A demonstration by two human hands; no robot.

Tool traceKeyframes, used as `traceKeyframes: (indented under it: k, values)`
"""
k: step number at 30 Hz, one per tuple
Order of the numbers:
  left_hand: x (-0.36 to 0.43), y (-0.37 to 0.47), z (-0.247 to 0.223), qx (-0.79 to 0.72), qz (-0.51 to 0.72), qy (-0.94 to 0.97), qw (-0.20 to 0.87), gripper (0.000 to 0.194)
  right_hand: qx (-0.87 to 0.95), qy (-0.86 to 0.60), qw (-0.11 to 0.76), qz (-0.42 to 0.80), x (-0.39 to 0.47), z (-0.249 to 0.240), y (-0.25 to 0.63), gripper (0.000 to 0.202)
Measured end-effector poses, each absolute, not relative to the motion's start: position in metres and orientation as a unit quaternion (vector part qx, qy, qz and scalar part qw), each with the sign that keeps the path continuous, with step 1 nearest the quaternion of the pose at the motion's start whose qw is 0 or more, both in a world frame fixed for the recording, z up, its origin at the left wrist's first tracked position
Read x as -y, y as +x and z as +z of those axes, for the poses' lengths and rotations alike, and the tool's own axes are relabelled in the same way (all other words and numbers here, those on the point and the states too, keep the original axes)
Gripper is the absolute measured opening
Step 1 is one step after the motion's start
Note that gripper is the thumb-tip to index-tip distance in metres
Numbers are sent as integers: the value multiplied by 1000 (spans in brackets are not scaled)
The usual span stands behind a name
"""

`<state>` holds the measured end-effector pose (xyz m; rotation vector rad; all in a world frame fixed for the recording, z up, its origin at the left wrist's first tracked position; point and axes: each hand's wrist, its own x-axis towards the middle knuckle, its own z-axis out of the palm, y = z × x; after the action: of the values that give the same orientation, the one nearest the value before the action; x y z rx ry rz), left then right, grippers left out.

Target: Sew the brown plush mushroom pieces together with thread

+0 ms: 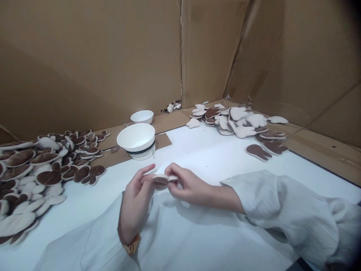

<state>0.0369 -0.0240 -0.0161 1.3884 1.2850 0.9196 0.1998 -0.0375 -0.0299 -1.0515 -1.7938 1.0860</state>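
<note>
Between my two hands is a small brown-and-white plush piece (160,181), seen nearly edge-on close to my body. My left hand (137,203) pinches its left end between thumb and fingers, with the index finger stretched out above. On the other side, my right hand (187,184) grips the right end with thumb and fingertips. Whether a needle or thread is in my fingers I cannot make out. Just beyond the hands stands a white paper bowl (135,137) with dark thread wound around its lower part.
Stuffed brown-and-white pieces (50,177) are heaped at the left. Flat bunny-shaped pieces (237,122) are piled at the back right, with a brown one (258,152) nearer. A second white bowl (142,117) stands behind. Cardboard walls (113,56) enclose the white table (194,150).
</note>
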Motion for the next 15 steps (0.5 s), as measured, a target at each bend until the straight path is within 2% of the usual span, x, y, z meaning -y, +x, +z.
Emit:
traceKeyframes:
  k: [5,15]
  values:
    - [25,38,-17,-520,383,609,460,36,655,-414,417,475,35,-30,200,9]
    - [24,39,-19,-477,384,598,517,32,599,-430,439,514,34,-33,199,12]
